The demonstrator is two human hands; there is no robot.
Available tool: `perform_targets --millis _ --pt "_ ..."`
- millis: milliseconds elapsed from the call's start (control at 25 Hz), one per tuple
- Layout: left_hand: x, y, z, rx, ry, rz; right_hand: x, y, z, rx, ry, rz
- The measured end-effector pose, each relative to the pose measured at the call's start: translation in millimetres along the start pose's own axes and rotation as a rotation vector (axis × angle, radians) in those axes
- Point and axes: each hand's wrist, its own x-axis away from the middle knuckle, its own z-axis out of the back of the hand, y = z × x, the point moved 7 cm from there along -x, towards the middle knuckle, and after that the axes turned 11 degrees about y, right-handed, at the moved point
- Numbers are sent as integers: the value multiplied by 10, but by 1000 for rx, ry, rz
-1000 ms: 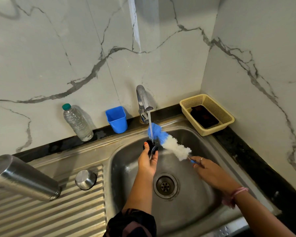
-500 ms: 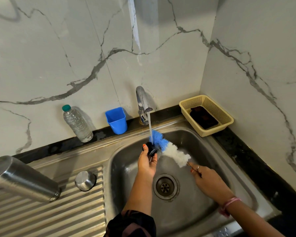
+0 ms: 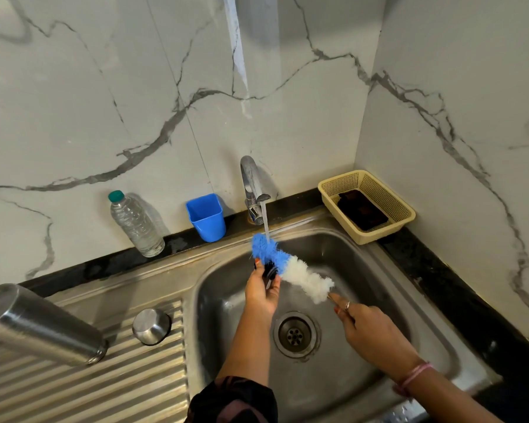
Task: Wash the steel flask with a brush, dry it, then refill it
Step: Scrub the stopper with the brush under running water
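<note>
The steel flask (image 3: 40, 323) lies tilted on the ribbed drainboard at the left, and its steel cap (image 3: 151, 326) stands beside it. Over the sink basin my left hand (image 3: 261, 293) grips a small black stopper (image 3: 269, 269) under the tap's running water. My right hand (image 3: 371, 332) holds the handle of a bottle brush (image 3: 290, 267) with a blue tip and white bristles. The brush lies against the stopper, and its blue end is in the water stream.
The chrome tap (image 3: 252, 186) runs into the steel sink (image 3: 358, 261). A clear plastic water bottle (image 3: 135, 224) and a blue cup (image 3: 206, 216) stand on the black ledge. A beige basket (image 3: 367, 206) with a dark item sits in the right corner.
The brush has slid back and forth across the stopper under the water. My right hand has shifted slightly lower right. The flask and cap have not moved.
</note>
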Motion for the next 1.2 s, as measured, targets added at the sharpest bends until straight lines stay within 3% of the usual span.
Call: perform_targets --millis 160,840,1200 --pt "29 -15 -5 -24 13 -17 -116 102 31 0 12 -78" --pt "65 24 14 99 19 32 -56 61 -17 32 36 -44" --pt "53 11 -55 34 -49 45 -24 -7 -29 4 24 -19"
